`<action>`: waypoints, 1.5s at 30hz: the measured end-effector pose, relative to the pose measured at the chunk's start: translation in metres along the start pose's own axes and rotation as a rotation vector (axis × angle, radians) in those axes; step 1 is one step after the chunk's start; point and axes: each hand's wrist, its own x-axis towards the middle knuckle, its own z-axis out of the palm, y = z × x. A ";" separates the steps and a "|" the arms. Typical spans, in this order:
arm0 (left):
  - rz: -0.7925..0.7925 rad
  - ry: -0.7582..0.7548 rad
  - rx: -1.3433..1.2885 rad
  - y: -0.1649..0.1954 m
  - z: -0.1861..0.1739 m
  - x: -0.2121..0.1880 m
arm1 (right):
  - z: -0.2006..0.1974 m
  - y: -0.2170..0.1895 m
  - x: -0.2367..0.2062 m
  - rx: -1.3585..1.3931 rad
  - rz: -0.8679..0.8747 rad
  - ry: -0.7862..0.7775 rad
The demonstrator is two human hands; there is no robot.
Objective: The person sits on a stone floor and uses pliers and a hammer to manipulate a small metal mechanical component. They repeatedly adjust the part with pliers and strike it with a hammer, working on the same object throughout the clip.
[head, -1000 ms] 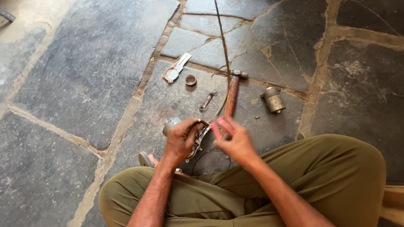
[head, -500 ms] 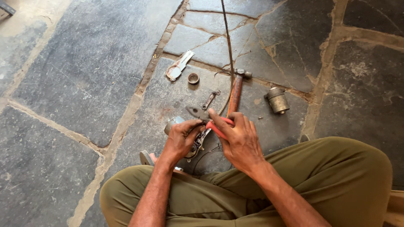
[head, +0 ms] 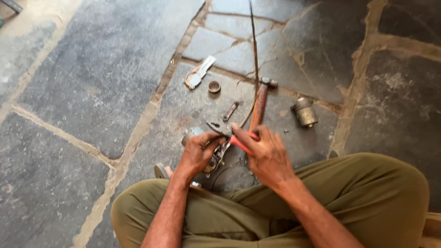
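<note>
**Pliers brought in against the part**

You sit cross-legged on the stone floor [head: 92,82], both hands low in front of your knees. Your right hand [head: 265,154] is clenched around the red handles of the pliers [head: 229,134], whose dark nose now points toward 10 o'clock, over your left fingers. A second ago that hand was higher and more open, with the red handles only pinched; it has since closed and dropped onto the work. Your left hand [head: 198,154] stays wrapped around the small metal part [head: 216,158], holding it just above the floor between your shins; the pliers meet it or sit just beside it, and the blur does not let you tell which. Judging by this, you have gone from picking up the tool to applying it.

The rest lies untouched. The hammer [head: 260,103] lies at 12 o'clock from your hands, head away from you, with a thin rod [head: 254,50] running on past it. A squat metal cylinder [head: 304,111] rests at 2 o'clock. A small ring [head: 214,87] and a flat metal piece [head: 198,73] lie at 11 o'clock, with a short link [head: 230,110] nearer in.
</note>
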 end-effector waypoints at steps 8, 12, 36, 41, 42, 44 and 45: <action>0.101 0.253 0.394 -0.006 -0.003 0.002 | 0.016 0.040 0.006 0.423 0.409 0.292; -0.497 0.540 -0.013 -0.020 -0.012 0.007 | 0.026 0.072 -0.002 0.686 0.989 0.301; -0.802 0.525 -0.258 -0.045 0.020 0.042 | 0.065 0.040 -0.015 0.784 0.817 -0.272; -0.765 0.550 -0.215 -0.044 0.015 0.044 | 0.067 0.052 -0.013 0.788 0.612 -0.330; -0.709 0.557 -0.208 -0.040 0.012 0.044 | 0.067 0.051 -0.013 0.695 0.510 -0.317; -0.335 0.504 -0.296 -0.032 0.007 0.042 | 0.066 0.047 -0.015 0.510 0.321 -0.299; -0.156 0.477 -0.339 -0.027 0.007 0.037 | 0.064 0.045 -0.016 0.585 0.496 -0.380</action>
